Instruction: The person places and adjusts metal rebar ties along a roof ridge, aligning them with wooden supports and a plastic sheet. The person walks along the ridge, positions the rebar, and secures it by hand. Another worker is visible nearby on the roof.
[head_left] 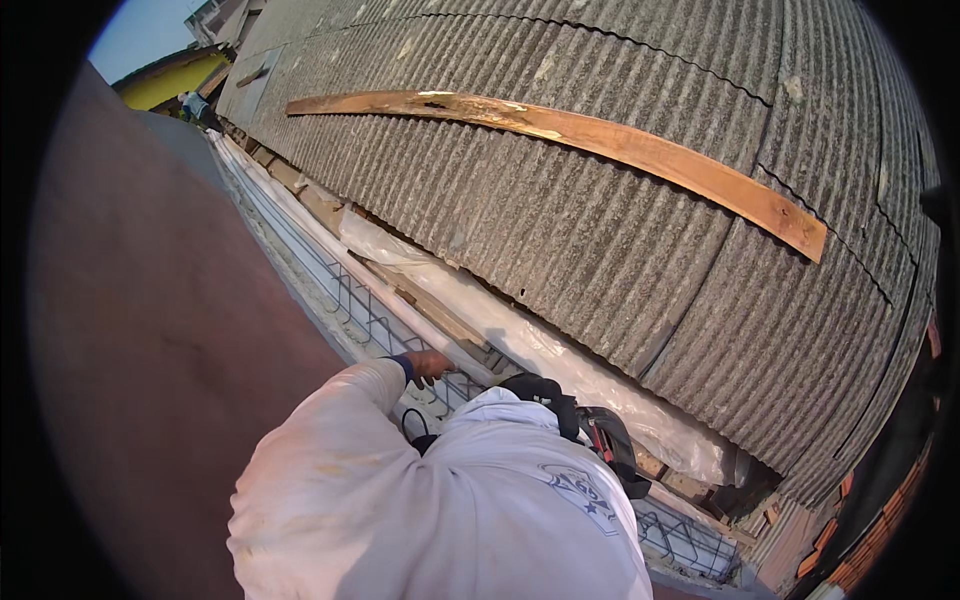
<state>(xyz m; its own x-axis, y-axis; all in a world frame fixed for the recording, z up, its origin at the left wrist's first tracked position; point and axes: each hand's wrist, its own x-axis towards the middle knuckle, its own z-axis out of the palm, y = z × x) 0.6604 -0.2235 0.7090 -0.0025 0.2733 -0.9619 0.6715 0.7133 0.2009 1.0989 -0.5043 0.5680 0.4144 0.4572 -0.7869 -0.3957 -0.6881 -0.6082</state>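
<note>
My left hand [428, 367] reaches out from a white sleeve with a dark cuff. It is low over a narrow channel, beside a long pale rail [435, 335] and a rebar cage [372, 328]. Its fingers are bent and look closed; what is in them, if anything, is too small to make out. My right hand is not visible; my torso in a white printed shirt fills the lower middle. Past the shirt's hem, at my waist, sit a black pouch [540, 388] and a black-and-red tool bag [612, 445].
A grey corrugated roof [600, 230] slopes alongside, with a long worn wooden plank [640, 145] lying across it. Clear plastic sheeting [560, 370] runs below its edge. A large blurred brown surface [170, 320] fills the left. Farther off are another person [198, 108] and a yellow wall [170, 82].
</note>
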